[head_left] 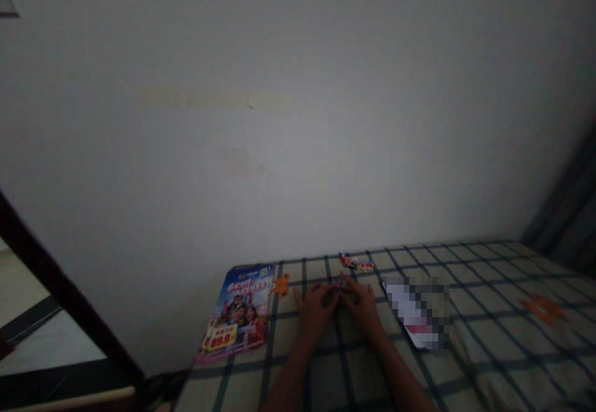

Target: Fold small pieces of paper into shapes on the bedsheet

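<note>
My left hand (315, 308) and my right hand (362, 303) meet over the checked cloth, thumbs and forefingers pinching a small piece of printed paper (338, 285) from both sides. It shows dark, reddish and white patches; its exact shape is mostly hidden by my fingers. Just beyond the right hand lies another scrap of printed paper (357, 264) in red, white and blue. A colourful flyer (244, 309) with a yellow price label lies to the left of my left hand. Between them sits an orange cut-out shape (280, 285).
Right of my right hand lies a dark-edged flat object (410, 319), partly blurred out. Farther right is a second orange shape (544, 308). The checked cloth (493, 288) runs up to a pale wall (326, 120). A dark slanting post (69, 288) stands at left.
</note>
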Demonstrator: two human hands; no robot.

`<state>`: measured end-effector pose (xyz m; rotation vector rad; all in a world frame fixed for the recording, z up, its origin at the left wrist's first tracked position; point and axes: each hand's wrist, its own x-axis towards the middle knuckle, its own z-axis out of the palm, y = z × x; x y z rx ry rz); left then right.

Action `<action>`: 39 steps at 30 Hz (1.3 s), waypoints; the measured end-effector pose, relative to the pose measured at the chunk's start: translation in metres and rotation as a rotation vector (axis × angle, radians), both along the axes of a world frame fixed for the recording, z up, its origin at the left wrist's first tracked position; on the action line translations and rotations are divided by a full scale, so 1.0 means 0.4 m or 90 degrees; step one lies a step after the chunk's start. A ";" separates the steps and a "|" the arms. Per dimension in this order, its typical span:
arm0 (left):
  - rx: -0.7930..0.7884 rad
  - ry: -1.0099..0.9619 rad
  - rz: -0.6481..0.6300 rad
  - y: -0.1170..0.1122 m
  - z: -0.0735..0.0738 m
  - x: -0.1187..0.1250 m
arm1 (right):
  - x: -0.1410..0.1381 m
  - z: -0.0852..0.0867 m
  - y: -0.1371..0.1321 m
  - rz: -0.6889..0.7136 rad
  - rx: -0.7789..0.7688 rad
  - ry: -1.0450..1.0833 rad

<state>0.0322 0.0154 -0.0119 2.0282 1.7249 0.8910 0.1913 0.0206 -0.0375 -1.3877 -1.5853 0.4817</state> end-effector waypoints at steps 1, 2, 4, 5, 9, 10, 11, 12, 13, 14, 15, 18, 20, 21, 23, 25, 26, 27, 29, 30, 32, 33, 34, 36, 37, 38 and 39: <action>0.003 0.005 0.000 0.000 -0.001 0.000 | 0.000 0.000 0.000 0.000 0.003 -0.001; 0.005 0.011 0.001 0.000 -0.002 0.000 | 0.000 -0.001 0.000 0.000 0.005 -0.001; 0.008 0.019 0.001 0.000 -0.002 -0.001 | 0.001 -0.003 0.001 0.002 0.006 -0.003; 0.007 0.018 -0.001 0.001 -0.002 -0.002 | 0.002 -0.004 0.001 0.001 0.007 -0.005; -0.005 -0.009 -0.012 0.004 -0.004 -0.005 | 0.004 -0.008 0.002 -0.010 0.011 -0.009; -0.006 -0.013 -0.012 0.005 -0.006 -0.006 | 0.004 -0.008 0.001 -0.012 0.014 -0.010; -0.006 -0.016 -0.012 0.006 -0.008 -0.006 | 0.004 -0.009 0.001 -0.014 0.019 -0.011; -0.004 -0.018 -0.010 0.007 -0.009 -0.007 | 0.004 -0.010 0.001 -0.015 0.025 -0.011; -0.002 -0.020 -0.008 0.007 -0.011 -0.007 | 0.004 -0.010 0.001 -0.017 0.032 -0.011; 0.001 -0.023 -0.006 0.008 -0.012 -0.007 | 0.004 -0.011 0.000 -0.019 0.039 -0.009; 0.001 -0.027 -0.004 0.008 -0.013 -0.008 | 0.004 -0.012 0.000 -0.023 0.045 -0.006; -0.003 -0.039 -0.002 0.008 -0.013 -0.010 | 0.006 -0.016 0.002 -0.042 0.056 0.005; 0.000 -0.046 -0.001 0.008 -0.014 -0.013 | 0.007 -0.019 0.005 -0.056 0.061 0.007; 0.006 -0.048 -0.001 0.008 -0.014 -0.015 | 0.008 -0.020 0.006 -0.061 0.063 0.005; 0.013 -0.048 0.003 0.010 -0.014 -0.019 | 0.010 -0.023 0.008 -0.065 0.067 -0.001; 0.015 -0.041 0.005 0.013 -0.014 -0.025 | 0.010 -0.024 0.008 -0.068 0.067 -0.008; 0.017 -0.037 0.000 0.015 -0.014 -0.030 | 0.010 -0.024 0.007 -0.070 0.067 -0.011; 0.023 -0.032 -0.008 0.017 -0.015 -0.035 | 0.009 -0.023 0.005 -0.073 0.066 -0.015; 0.043 -0.026 -0.020 0.022 -0.020 -0.047 | 0.007 -0.022 0.002 -0.079 0.069 -0.025; 0.059 -0.027 -0.026 0.025 -0.023 -0.053 | 0.007 -0.021 0.000 -0.082 0.071 -0.030; 0.068 -0.026 -0.037 0.031 -0.030 -0.067 | 0.006 -0.019 -0.003 -0.084 0.075 -0.041; 0.071 -0.021 -0.046 0.034 -0.035 -0.073 | 0.006 -0.018 -0.004 -0.082 0.077 -0.048; 0.076 -0.013 -0.055 0.037 -0.038 -0.078 | 0.006 -0.018 -0.004 -0.077 0.080 -0.056; 0.083 0.001 -0.056 0.042 -0.045 -0.085 | 0.007 -0.018 -0.003 -0.064 0.087 -0.074; 0.087 0.008 -0.059 0.044 -0.047 -0.087 | 0.008 -0.018 -0.002 -0.060 0.091 -0.082; 0.089 0.013 -0.059 0.045 -0.048 -0.087 | 0.009 -0.019 -0.001 -0.058 0.095 -0.090; 0.091 0.016 -0.059 0.046 -0.048 -0.088 | 0.009 -0.019 -0.001 -0.059 0.099 -0.096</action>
